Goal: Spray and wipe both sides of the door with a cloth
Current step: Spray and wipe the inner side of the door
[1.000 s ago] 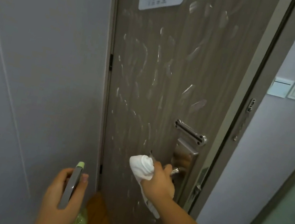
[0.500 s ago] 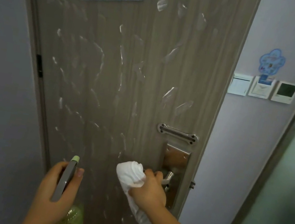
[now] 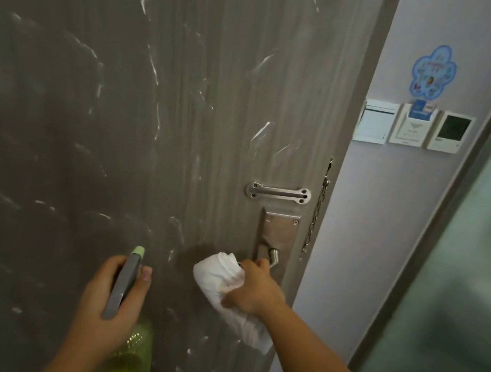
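- My right hand (image 3: 254,289) grips the cloth (image 3: 217,274) and the door (image 3: 153,104) handle (image 3: 271,257)
- My left hand (image 3: 109,299) grips the spray bottle (image 3: 125,282), nozzle up

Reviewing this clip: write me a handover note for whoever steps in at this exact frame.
Left hand holds the spray bottle upright, nozzle toward the door.
Right hand has its grip on the white cloth and reaches the door handle.
Done: this face is sprayed; foam streaks show across it.
Left: wipe off the streaks. The other side cannot be seen from here.
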